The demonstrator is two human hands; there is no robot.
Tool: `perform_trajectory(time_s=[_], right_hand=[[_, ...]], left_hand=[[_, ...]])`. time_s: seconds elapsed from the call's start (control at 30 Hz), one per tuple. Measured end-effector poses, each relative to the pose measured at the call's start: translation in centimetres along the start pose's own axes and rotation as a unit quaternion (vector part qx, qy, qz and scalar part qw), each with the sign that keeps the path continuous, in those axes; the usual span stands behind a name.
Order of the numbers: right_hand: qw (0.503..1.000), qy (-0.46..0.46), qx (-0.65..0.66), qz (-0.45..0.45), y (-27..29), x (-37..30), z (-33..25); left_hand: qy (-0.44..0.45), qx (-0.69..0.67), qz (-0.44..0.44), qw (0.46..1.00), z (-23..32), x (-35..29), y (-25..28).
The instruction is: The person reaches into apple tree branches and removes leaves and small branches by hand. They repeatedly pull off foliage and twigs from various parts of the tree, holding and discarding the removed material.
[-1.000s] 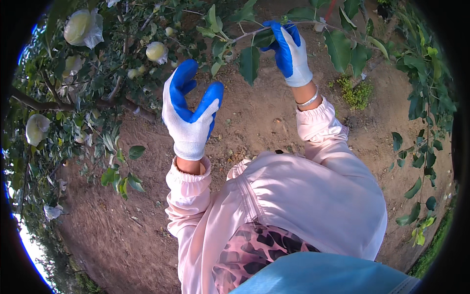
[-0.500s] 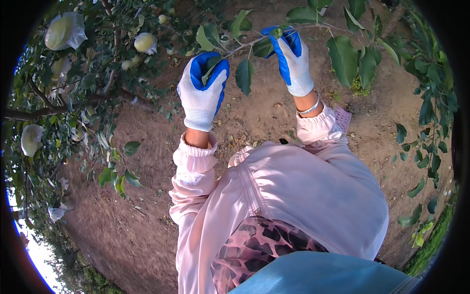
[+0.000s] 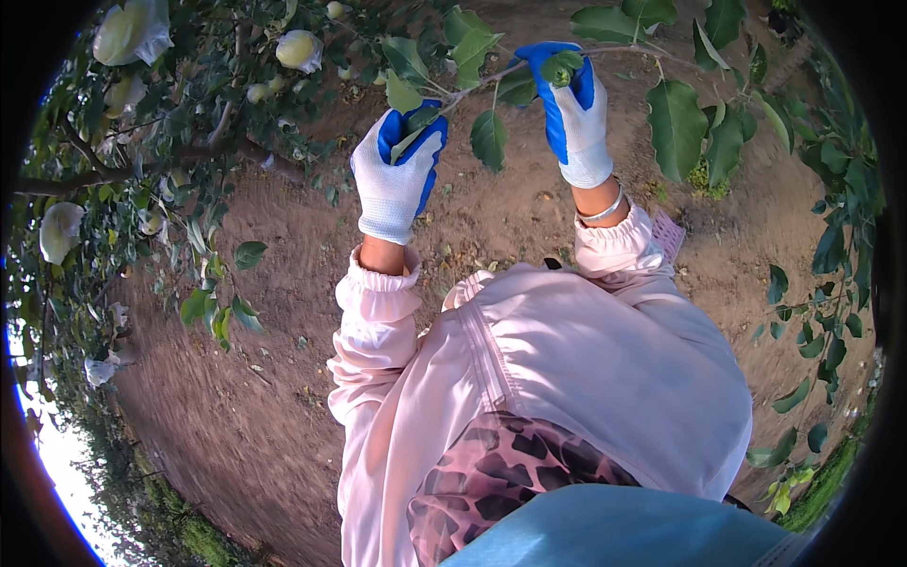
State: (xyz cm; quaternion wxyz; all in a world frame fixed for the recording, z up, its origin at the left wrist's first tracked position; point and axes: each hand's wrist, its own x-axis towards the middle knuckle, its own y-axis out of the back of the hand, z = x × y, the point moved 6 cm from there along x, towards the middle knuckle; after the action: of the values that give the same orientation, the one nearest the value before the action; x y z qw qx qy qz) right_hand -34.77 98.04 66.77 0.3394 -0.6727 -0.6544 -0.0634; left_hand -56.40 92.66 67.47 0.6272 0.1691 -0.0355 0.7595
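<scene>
A thin leafy apple branch (image 3: 482, 85) runs across in front of me from between my hands to the upper right. My left hand (image 3: 402, 170), in a white glove with a blue coated palm, is closed around its left part; a leaf (image 3: 414, 138) pokes out between thumb and fingers. My right hand (image 3: 578, 118), gloved alike, pinches the branch farther right. Beside its fingertips sits a curled green leaf (image 3: 562, 68). Broad green leaves (image 3: 677, 129) hang from the branch right of that hand, and another leaf (image 3: 488, 140) dangles between both hands. The fingertips are partly hidden.
Apple trees crowd the left, with pale fruit in clear bags (image 3: 299, 51) and a thick bough (image 3: 80, 181). A leafy shoot (image 3: 222, 307) juts out at left. More hanging foliage (image 3: 831, 283) lines the right. Below lies brown soil (image 3: 236, 425), with grass (image 3: 831, 482) at lower right.
Both hands keep their hold, shifting slightly right in the picture with the branch. The curled leaf by my right fingertips shows larger and more fully. Surrounding foliage has shifted a little with the view.
</scene>
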Motion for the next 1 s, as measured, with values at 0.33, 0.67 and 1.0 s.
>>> perform_trajectory(time_s=[0.33, 0.67, 1.0], right_hand=[[0.999, -0.016, -0.021, -0.035, 0.3, 0.6, 1.1], [1.000, -0.013, -0.010, 0.017, 1.1, 2.5, 2.3], [0.999, -0.022, 0.042, -0.015, 0.4, 2.8, 2.9]], left_hand=[[0.028, -0.138, -0.027, 0.990, -0.9, -1.2, -0.8], [-0.001, 0.101, 0.106, 0.989, -3.1, -2.6, 6.6], [-0.034, 0.060, 0.059, 0.996, -3.7, -3.7, 5.8]])
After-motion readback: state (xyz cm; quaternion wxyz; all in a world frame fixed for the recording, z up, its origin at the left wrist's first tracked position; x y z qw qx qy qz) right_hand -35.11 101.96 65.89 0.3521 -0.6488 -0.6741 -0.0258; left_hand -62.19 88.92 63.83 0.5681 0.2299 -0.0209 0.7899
